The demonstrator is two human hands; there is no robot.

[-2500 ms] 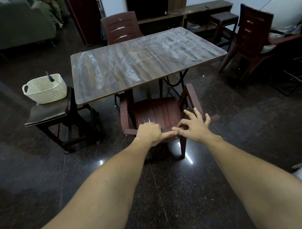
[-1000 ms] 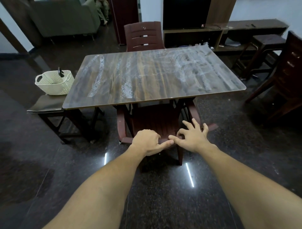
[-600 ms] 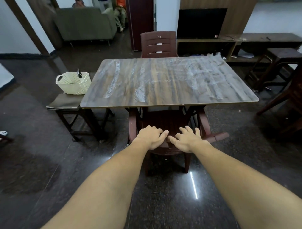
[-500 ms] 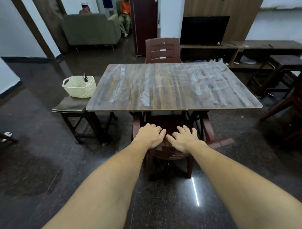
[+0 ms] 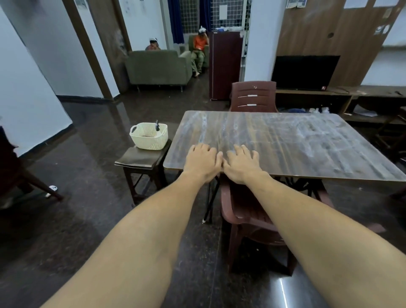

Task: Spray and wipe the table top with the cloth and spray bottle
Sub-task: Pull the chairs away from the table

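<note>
1. Head view: both arms reached forward. The left hand [image 5: 203,159] and right hand [image 5: 241,162] were open and empty, fingers spread, side by side over the near edge of the table [image 5: 307,140] — its top streaked with whitish smears.
2. A cream basket [image 5: 149,136] sat on a stool [image 5: 140,157] just left of the table — a dark nozzle poked from it. A chair [image 5: 248,211] stood tucked beneath.

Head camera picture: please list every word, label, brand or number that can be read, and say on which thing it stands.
No text can be read in this picture.
Red mark on the television, lower right corner: too small to read.
Paper on the window grille: blurred, no words legible.
Papers on the wooden wall panel: blurred.
Table top, basket, chairs: no lettering visible.
</note>
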